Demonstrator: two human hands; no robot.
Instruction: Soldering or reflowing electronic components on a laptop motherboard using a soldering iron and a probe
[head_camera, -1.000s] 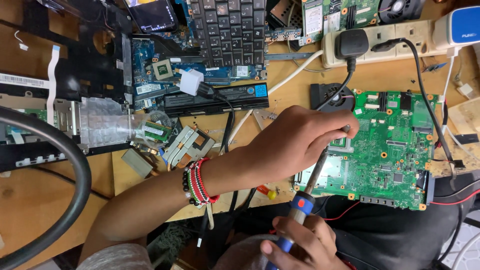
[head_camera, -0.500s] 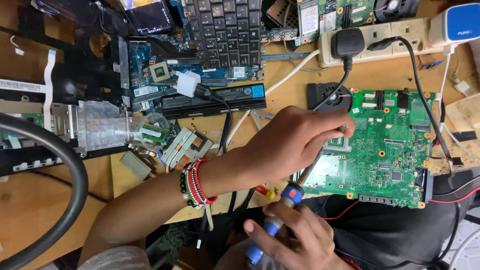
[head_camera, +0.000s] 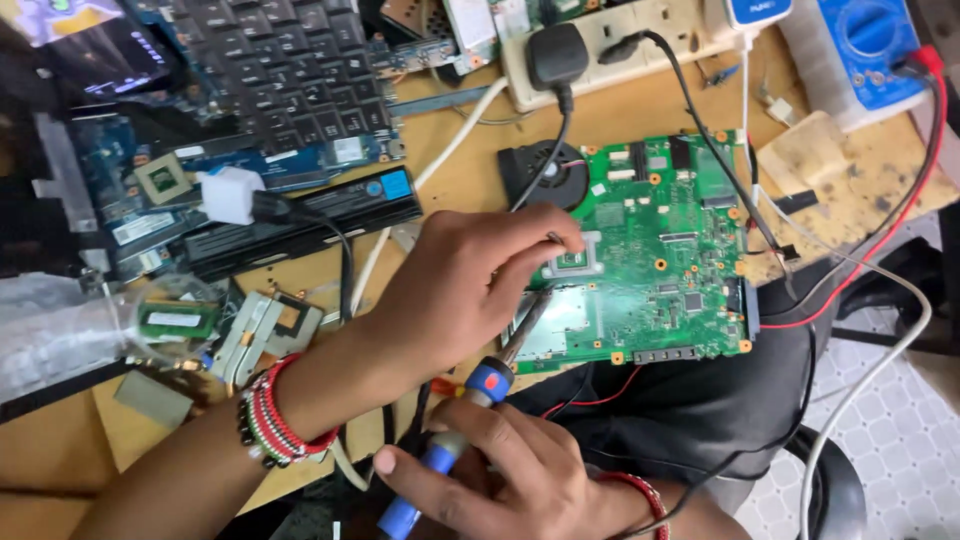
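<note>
The green circuit board (head_camera: 655, 255) is propped at the desk (head_camera: 620, 120) edge, half over the lap, right of centre in the head view. The left hand (head_camera: 455, 290) is laid across the board's 9 o'clock side, fingers curled almost shut, thumb and forefinger pinched over a small metal bit near the silver socket frame (head_camera: 578, 258); what is pinched is too small to be told. The right hand (head_camera: 505, 480) is closed around the blue handle of a screwdriver (head_camera: 470, 420), whose shaft is angled up toward 1 o'clock and disappears under the left palm; the tip cannot be seen. Compared with a second ago, the board is seen shifted toward the middle of the view and the left hand has slid from the board's upper left corner down to the socket area; the screwdriver handle has come up closer under that hand. This reads as the tool being re-seated on a fastening near the socket, steadied by the left fingers. A beaded wristband (head_camera: 275, 420) is worn on the left wrist. At 10 o'clock from the board lie a black battery pack (head_camera: 310, 215) and a keyboard (head_camera: 280, 60); a power strip (head_camera: 620, 40) at 12, a blue meter (head_camera: 865, 45) at 1 o'clock, a black fan (head_camera: 535, 170) touching the board's upper left corner.
</note>
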